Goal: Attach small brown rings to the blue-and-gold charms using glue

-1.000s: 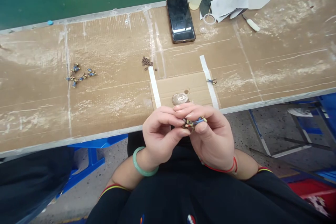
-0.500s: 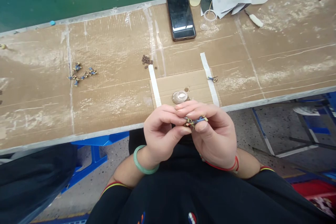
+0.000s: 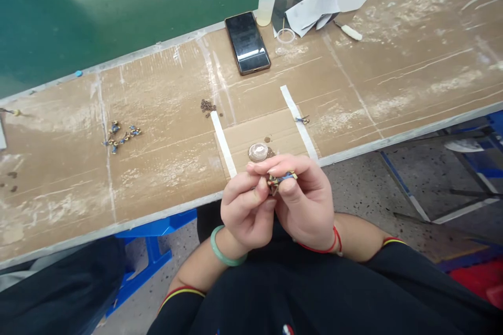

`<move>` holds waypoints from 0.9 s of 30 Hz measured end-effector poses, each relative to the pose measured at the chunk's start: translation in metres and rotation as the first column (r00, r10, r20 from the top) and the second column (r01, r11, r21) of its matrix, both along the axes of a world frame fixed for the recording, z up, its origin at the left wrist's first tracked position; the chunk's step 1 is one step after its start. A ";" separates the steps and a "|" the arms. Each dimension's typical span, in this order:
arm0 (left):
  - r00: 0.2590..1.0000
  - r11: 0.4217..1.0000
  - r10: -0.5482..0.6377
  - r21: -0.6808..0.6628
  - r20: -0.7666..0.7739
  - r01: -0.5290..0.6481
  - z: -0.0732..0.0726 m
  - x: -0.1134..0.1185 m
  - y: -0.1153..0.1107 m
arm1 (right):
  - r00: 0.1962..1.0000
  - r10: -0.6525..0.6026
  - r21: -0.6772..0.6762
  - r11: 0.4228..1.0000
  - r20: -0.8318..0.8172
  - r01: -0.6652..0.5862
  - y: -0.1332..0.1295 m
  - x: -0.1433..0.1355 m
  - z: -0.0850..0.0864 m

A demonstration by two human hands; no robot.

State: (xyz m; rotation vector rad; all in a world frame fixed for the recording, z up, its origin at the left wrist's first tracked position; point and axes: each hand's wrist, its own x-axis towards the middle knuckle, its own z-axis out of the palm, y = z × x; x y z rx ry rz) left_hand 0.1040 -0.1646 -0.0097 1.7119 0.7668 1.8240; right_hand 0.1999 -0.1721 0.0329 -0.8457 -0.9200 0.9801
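A small painted figurine (image 3: 281, 179) in blue and yellow is pinched just past the table's front edge. My right hand (image 3: 306, 203) is closed on it, thumb below and fingers above. My left hand (image 3: 245, 209) is closed too, its fingertips pressed at the figurine's left end. The fingers cover part of the figurine. Just beyond my hands, a small round clear dish (image 3: 258, 152) rests on a cardboard sheet (image 3: 245, 133). Another little blue figurine (image 3: 302, 120) lies on the right-hand white tape strip (image 3: 293, 104).
A pile of small brown rings (image 3: 207, 106) lies beyond the left tape strip. Several similar figurines (image 3: 121, 138) are grouped on the left. Toward the back are a phone (image 3: 247, 43), a squeeze bottle (image 3: 267, 2), a clear ring (image 3: 285, 36), papers (image 3: 314, 10) and a white-handled tool (image 3: 351, 32).
My left thumb and fingers have shifted their hold at the figurine's left end. The right hand keeps its grip. The camera view has turned and shifted slightly.
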 end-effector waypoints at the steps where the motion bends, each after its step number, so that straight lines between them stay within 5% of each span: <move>1: 1.000 1.000 0.000 0.020 -0.017 0.000 -0.001 -0.001 0.002 | 1.000 0.006 -0.015 1.000 -0.009 -0.006 0.000 -0.001 0.000; 8: 0.991 0.995 -0.033 0.089 -0.131 0.045 -0.002 -0.009 0.008 | 0.998 0.055 0.006 0.998 -0.009 -0.055 0.003 0.007 -0.001; 13: 0.945 0.942 -0.320 -0.125 -0.060 0.311 0.003 -0.014 -0.001 | 0.997 0.033 0.132 0.990 0.066 -0.041 0.011 0.020 -0.005; 18: 0.875 0.851 -0.484 -0.235 -0.008 0.469 0.004 -0.016 -0.009 | 0.990 -0.048 0.241 0.970 0.135 0.015 0.014 0.026 -0.012; 27: 0.882 0.860 -0.472 -0.228 -0.011 0.457 -0.002 -0.010 -0.010 | 0.982 -0.107 0.329 0.943 0.156 0.051 0.018 0.025 -0.014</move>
